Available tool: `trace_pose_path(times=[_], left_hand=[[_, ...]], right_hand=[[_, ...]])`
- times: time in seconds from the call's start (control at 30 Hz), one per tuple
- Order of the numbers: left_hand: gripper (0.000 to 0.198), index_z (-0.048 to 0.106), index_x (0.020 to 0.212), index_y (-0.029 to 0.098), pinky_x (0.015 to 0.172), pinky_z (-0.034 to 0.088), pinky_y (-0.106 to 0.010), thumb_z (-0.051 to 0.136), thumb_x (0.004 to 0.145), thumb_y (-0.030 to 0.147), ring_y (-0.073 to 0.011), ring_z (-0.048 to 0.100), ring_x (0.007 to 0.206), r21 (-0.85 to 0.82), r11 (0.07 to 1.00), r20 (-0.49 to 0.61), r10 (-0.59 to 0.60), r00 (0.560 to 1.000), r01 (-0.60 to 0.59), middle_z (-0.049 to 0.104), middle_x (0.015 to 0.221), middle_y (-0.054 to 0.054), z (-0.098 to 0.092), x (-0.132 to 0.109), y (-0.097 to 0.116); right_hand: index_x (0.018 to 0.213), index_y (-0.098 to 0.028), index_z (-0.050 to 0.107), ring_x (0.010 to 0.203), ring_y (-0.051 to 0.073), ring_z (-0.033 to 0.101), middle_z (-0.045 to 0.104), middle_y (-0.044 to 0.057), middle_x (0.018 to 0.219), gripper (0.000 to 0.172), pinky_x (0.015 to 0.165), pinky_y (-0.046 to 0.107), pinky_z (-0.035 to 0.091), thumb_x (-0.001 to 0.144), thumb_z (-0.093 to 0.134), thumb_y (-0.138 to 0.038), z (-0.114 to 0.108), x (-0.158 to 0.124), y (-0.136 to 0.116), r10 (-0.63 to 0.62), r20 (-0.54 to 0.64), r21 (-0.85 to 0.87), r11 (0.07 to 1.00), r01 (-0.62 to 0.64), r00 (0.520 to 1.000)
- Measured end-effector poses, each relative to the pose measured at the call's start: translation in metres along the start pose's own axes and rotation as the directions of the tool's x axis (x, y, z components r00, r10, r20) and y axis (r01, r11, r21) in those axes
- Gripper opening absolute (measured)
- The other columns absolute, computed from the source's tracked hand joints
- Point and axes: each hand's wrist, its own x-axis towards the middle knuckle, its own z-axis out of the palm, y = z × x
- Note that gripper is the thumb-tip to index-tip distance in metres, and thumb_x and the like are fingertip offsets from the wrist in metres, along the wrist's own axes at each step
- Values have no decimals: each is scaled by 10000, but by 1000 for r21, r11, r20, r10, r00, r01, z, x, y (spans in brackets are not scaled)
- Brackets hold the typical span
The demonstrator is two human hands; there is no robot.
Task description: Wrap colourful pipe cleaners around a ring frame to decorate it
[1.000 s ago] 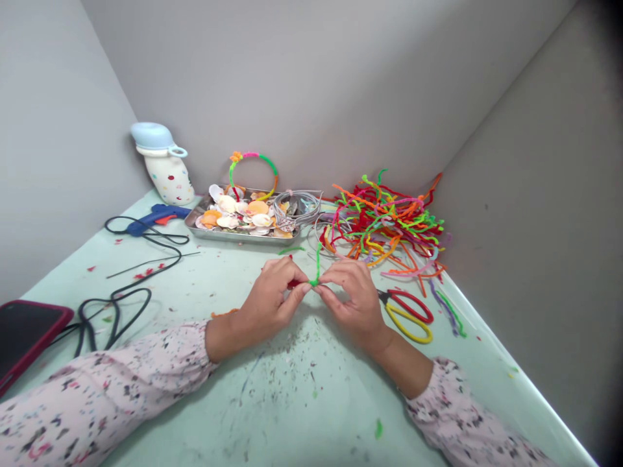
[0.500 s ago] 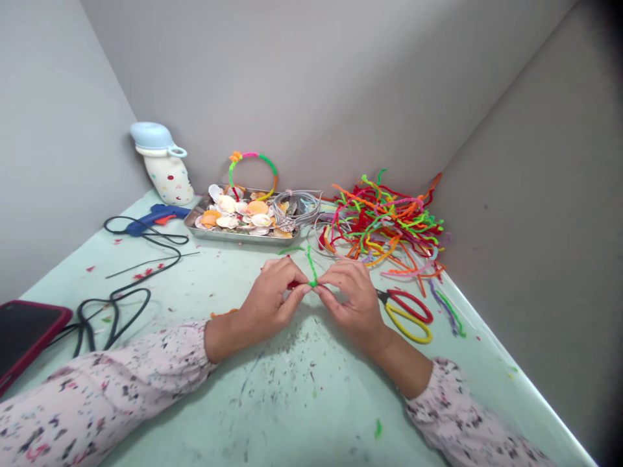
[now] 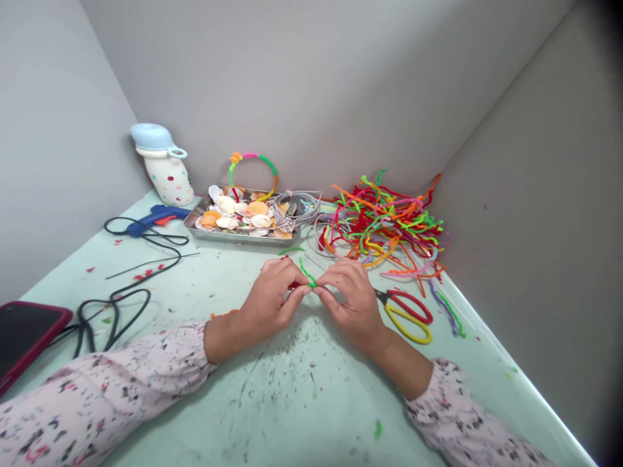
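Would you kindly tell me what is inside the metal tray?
The tray holds seashells and a grey wire coil; its floor beneath them cannot be seen.

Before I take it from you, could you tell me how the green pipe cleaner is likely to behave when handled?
The green pipe cleaner will probably feel light and bend easily, yet hold its shape: its free end stands curved above the pinch of the left hand and right hand. Its fuzzy surface looks more grippy than slippery.
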Motion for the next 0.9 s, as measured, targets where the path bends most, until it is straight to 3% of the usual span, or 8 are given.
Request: trace_pose_path(times=[0.27, 0.57, 0.9], left_hand=[[88, 543, 843, 194, 785, 400, -373, 498, 913, 219, -189, 516, 775, 32, 999, 20, -2, 1000, 2, 588, 771, -30, -1, 1, 2], [68, 541, 850, 185, 794, 385, -371, 513, 911, 192, -181, 518, 783, 35, 999, 7, 20, 1000, -20, 588, 780, -25, -1, 2, 1], [83, 551, 859, 177, 812, 375, -377, 494, 920, 184, -185, 520, 797, 82, 996, 53, 33, 998, -37, 585, 803, -37, -1, 2, 2]], right_hand=[[908, -252, 622, 917, 226, 549, 620, 39, 863, 49, 898, 442, 426, 873, 593, -233, 0, 0, 0, 16, 50, 2, 1000, -16, 999], [932, -252, 610, 935, 230, 556, 633, 39, 897, 80, 912, 445, 417, 862, 598, -215, -2, 2, 0, 9, 30, 40, 999, -10, 999], [898, -226, 562, 938, 216, 526, 594, 50, 911, 52, 912, 425, 403, 911, 512, -233, -4, 4, -3, 55, 135, 99, 993, -68, 989]])
